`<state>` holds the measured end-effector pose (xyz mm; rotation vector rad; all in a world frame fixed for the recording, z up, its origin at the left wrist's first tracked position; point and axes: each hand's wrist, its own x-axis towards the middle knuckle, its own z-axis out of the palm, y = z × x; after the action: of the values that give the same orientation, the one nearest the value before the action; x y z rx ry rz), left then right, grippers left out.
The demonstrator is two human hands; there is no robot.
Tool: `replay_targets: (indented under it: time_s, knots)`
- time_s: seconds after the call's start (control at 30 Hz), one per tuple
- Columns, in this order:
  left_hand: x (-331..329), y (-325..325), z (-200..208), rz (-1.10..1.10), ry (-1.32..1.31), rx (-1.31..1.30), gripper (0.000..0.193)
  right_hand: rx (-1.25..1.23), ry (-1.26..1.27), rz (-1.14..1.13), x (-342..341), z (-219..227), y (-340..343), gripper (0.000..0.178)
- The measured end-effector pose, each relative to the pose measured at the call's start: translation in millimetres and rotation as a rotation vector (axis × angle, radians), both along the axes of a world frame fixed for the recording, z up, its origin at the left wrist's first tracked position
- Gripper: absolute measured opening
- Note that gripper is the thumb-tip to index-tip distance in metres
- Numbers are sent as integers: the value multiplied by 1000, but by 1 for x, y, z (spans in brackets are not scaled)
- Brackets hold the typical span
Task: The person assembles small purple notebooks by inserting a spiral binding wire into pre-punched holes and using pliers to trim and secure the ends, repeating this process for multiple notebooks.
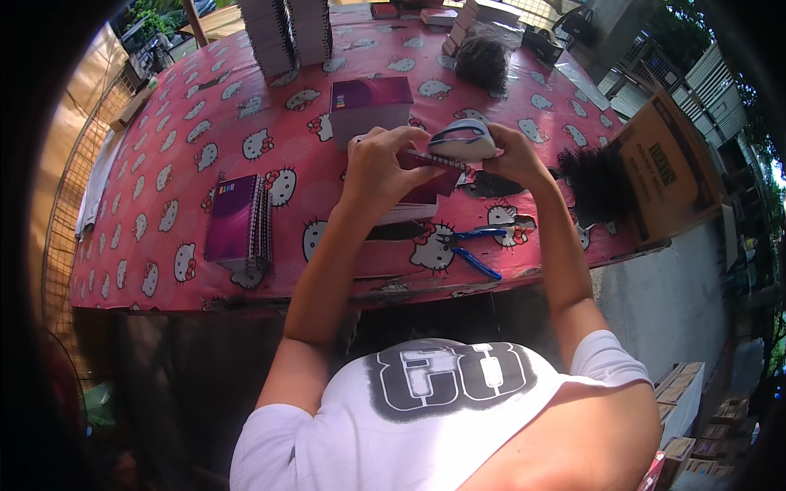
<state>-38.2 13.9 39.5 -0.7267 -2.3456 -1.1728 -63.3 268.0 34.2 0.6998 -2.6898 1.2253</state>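
Between its thumb and fingers, my left hand (378, 161) grips a small purple spiral notebook (440, 160) by its left end, above the table. My right hand (512, 155) is closed around a rounded white object with dark stripes (461, 141), held against the notebook's coil edge; its exact kind is unclear. Under the hands, partly hidden by them, lies a stack of purple-covered page blocks (409, 213). Nearer me are blue-handled pliers (477, 263), their handles spread. Just beyond my left hand stands a taller purple-topped paper stack (371, 96).
A stack of bound purple notebooks (232, 219) sits at left on the pink patterned tablecloth (184, 245). Tall spiral notebook stacks (266, 37) stand at the back. Black coils (596, 182) pile beside a cardboard box (667, 168) at right. A dark bagged bundle (483, 64) lies farther back.
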Motion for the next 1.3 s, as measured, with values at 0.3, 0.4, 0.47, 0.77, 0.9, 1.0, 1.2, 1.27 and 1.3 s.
replay_targets:
  time_s: [0.3,0.4,0.47,0.77,0.9,1.0,1.2,1.27,1.3]
  knots:
    - [-1,-10,1,12,48,54,49,-448,-182,45,-10,-7,4,33]
    - [-3,-18,-7,107,85,78,44,-19,116,-26,-18,-4,-18,37]
    - [0,-20,-10,93,-72,277,39,-401,-88,94,-26,-15,-6,38]
    - [3,-38,-37,-15,-373,848,40,-665,-296,179,-14,18,-58,43]
    - [5,-32,-35,-29,-407,863,40,-21,89,-11,-42,6,-46,45]
    - [2,-35,-31,-15,-417,851,36,-149,-4,74,-33,11,-50,41]
    - [2,-45,-35,-103,-447,869,34,343,223,-702,-15,-17,-2,38]
    - [-1,-34,-30,-214,-439,925,29,544,235,-911,-6,-51,50,42]
    - [-3,-34,-28,-233,-433,915,25,547,175,-842,1,-63,62,46]
